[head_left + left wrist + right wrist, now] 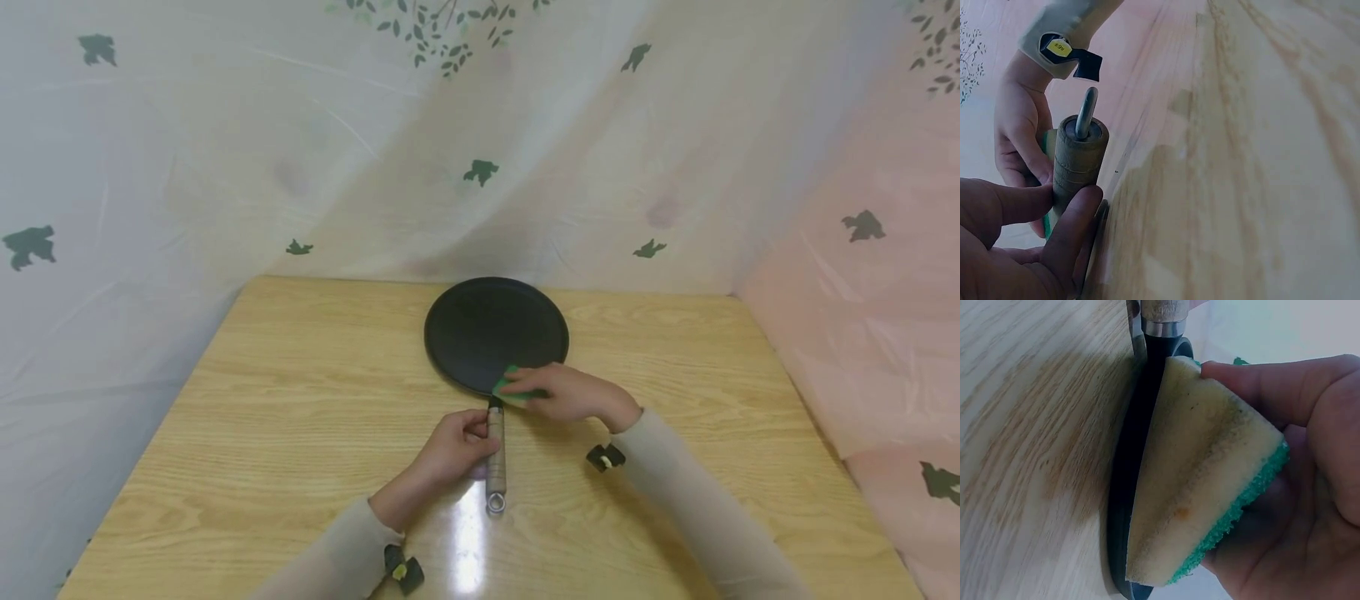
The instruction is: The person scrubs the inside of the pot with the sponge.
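A flat round black pan [495, 333] lies on the wooden table, its handle [496, 467] toward me. My left hand [453, 450] grips that brown handle between thumb and fingers; the metal hanging ring sticks out past the grip in the left wrist view. In my right hand [566, 392] is a sponge [1200, 475], cream-coloured with a green scouring side. The right thumb and fingers pinch it at the pan's near rim, close to where the handle joins. Up close in the right wrist view, the cream face has dark smudges and a small orange spot.
The light wood table [300, 375] reaches back to a pale curtain [225, 150] printed with green birds and leaves. A pinkish sheet [862, 292] hangs along the right side. Dark straps with yellow markers [401, 571] sit at the cuffs.
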The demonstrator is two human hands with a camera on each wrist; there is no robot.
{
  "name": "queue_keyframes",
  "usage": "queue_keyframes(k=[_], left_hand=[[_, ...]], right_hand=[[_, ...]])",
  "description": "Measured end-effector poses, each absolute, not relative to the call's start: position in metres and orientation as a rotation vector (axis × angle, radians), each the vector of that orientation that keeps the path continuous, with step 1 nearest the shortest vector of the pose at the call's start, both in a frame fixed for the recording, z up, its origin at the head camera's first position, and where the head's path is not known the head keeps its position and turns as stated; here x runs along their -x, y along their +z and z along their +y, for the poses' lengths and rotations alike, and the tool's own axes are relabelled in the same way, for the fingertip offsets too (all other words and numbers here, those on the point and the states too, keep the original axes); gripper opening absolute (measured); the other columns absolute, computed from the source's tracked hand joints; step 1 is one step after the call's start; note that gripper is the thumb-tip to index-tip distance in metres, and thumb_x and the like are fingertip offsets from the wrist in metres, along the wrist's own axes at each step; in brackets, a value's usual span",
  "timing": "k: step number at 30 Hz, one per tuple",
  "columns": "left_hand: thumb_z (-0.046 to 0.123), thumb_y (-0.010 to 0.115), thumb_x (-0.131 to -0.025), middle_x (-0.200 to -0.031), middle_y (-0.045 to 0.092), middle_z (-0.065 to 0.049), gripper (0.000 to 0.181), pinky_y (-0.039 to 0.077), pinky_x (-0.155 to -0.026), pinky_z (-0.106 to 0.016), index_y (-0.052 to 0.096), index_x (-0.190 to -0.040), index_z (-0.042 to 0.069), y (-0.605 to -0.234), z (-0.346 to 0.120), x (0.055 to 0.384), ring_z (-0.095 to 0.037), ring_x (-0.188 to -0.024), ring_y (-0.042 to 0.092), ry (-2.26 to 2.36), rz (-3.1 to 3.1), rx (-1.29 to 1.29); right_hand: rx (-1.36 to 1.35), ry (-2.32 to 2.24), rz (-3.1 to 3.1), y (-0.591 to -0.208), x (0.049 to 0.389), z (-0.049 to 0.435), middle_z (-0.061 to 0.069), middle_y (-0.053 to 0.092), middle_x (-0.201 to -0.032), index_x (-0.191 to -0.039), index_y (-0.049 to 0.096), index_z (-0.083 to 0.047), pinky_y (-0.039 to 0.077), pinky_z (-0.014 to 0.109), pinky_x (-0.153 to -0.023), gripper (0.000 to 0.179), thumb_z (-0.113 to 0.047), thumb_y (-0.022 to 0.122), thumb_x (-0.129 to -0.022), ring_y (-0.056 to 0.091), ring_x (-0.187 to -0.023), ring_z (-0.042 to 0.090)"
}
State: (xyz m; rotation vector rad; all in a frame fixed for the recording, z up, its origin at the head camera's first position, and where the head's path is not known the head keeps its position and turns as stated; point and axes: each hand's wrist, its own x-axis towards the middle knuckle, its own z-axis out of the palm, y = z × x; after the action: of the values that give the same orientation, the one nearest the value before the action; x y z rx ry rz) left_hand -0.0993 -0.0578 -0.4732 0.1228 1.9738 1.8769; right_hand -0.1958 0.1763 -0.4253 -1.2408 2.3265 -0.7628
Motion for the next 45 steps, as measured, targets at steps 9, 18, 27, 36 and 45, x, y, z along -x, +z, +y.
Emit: queue_keyframes(k=[9, 18, 27, 36, 45], left_hand=[[-0.005, 0.068, -0.097, -0.107, 0.067, -0.021, 0.05, 0.069, -0.073, -0.04, 0.05, -0.141, -0.02, -0.475, -0.057, 0.1, -0.02, -0.086, 0.071, 1.894, 1.989, -0.149], [-0.006, 0.068, -0.096, -0.105, 0.067, -0.02, 0.05, 0.068, -0.072, -0.038, 0.05, -0.14, -0.022, -0.479, -0.057, 0.101, -0.019, -0.085, 0.07, 1.89, 2.001, -0.166], [-0.004, 0.07, -0.095, -0.102, 0.068, -0.021, 0.045, 0.067, -0.077, -0.034, 0.055, -0.132, -0.023, -0.478, -0.059, 0.102, -0.023, -0.087, 0.071, 1.836, 2.114, -0.221], [-0.003, 0.07, -0.095, -0.105, 0.068, -0.02, 0.046, 0.068, -0.071, -0.037, 0.054, -0.133, -0.022, -0.479, -0.061, 0.1, -0.02, -0.084, 0.07, 1.87, 2.042, -0.172], [-0.004, 0.07, -0.094, -0.106, 0.068, -0.022, 0.048, 0.068, -0.068, -0.039, 0.053, -0.135, -0.022, -0.479, -0.055, 0.103, -0.023, -0.086, 0.072, 1.862, 2.042, -0.159]], right_hand=[[1.272, -0.749, 2.318, -0.428, 0.198, 0.161, 0.025, 0.051, -0.154, -0.144, 0.064, -0.004, 0.04, 0.06, -0.121, 0.041, -0.004, 0.058, -0.104, 0.043, -0.146, 0.045], [1.209, -0.722, 2.375, -0.43, 0.196, 0.134, 0.021, 0.05, -0.155, -0.149, 0.06, -0.005, 0.038, 0.057, -0.123, 0.043, -0.006, 0.058, -0.106, 0.042, -0.148, 0.04], [1.107, -0.658, 2.463, -0.436, 0.198, 0.105, 0.025, 0.041, -0.161, -0.153, 0.054, -0.007, 0.028, 0.062, -0.127, 0.044, -0.01, 0.051, -0.109, 0.035, -0.152, 0.042], [1.021, -0.64, 2.496, -0.438, 0.206, 0.079, 0.02, 0.035, -0.166, -0.156, 0.051, -0.009, 0.02, 0.059, -0.13, 0.046, -0.01, 0.051, -0.109, 0.024, -0.156, 0.043], [1.049, -0.548, 2.533, -0.439, 0.219, 0.071, 0.022, 0.036, -0.165, -0.156, 0.051, -0.008, 0.021, 0.058, -0.13, 0.046, -0.011, 0.049, -0.11, 0.028, -0.155, 0.044]])
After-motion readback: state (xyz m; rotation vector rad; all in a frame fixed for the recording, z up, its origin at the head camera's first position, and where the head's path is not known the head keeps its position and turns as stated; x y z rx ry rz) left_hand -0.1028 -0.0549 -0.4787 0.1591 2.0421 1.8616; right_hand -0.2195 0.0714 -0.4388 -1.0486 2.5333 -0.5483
